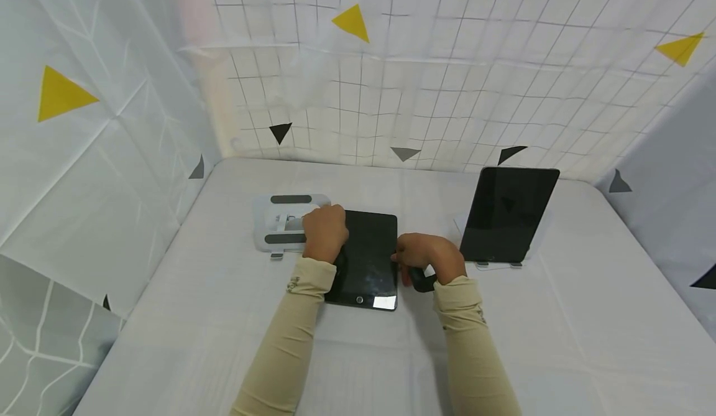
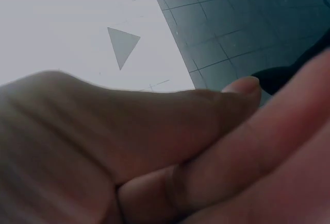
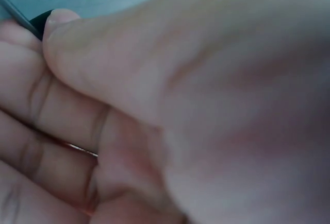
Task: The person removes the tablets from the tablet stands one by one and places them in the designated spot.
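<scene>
A black tablet [image 1: 371,248] with a round home button lies between the two hands in the head view, its screen facing up. At its left edge, the left hand [image 1: 325,232] grips it with curled fingers. Across from it, the right hand [image 1: 422,253] pinches the right edge. In the right wrist view the thumb [image 3: 77,44] presses toward the index finger, a dark edge showing between them. The left wrist view has the thumb [image 2: 170,116] against the fingers, with a dark shape just past its tip.
A pale folding tablet stand [image 1: 260,217] with dark grip pads lies beside the left hand. To the right, a second black tablet [image 1: 509,217] leans upright on a stand. White sheeting [image 1: 391,80] with a grid and triangles rises behind the white table [image 1: 196,316].
</scene>
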### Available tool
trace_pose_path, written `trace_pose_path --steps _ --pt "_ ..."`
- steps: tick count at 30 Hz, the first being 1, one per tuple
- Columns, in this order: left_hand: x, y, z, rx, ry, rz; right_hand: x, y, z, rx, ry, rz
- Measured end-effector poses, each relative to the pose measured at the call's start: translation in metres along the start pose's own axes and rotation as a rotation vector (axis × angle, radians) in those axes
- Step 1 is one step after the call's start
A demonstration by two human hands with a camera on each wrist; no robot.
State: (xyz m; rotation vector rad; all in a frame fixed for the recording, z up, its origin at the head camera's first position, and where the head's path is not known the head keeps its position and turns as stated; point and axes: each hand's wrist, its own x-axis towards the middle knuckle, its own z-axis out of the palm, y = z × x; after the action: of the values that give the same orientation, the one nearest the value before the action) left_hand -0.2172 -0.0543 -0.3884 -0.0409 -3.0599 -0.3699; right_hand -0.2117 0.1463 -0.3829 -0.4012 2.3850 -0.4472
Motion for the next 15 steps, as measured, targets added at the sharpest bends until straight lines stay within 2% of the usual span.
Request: trace_pose_path --steps 7,15 --pt "-0.0003 0.0036 0.0044 0.049 0.030 -0.008 0.0011 -0.0012 0.0010 -0.047 0.018 -0.003" --pt "-0.0011 0.0073 0.0067 0.100 0.037 -0.031 0.0012 -0.0030 0.0038 -0.038 0.043 -0.014"
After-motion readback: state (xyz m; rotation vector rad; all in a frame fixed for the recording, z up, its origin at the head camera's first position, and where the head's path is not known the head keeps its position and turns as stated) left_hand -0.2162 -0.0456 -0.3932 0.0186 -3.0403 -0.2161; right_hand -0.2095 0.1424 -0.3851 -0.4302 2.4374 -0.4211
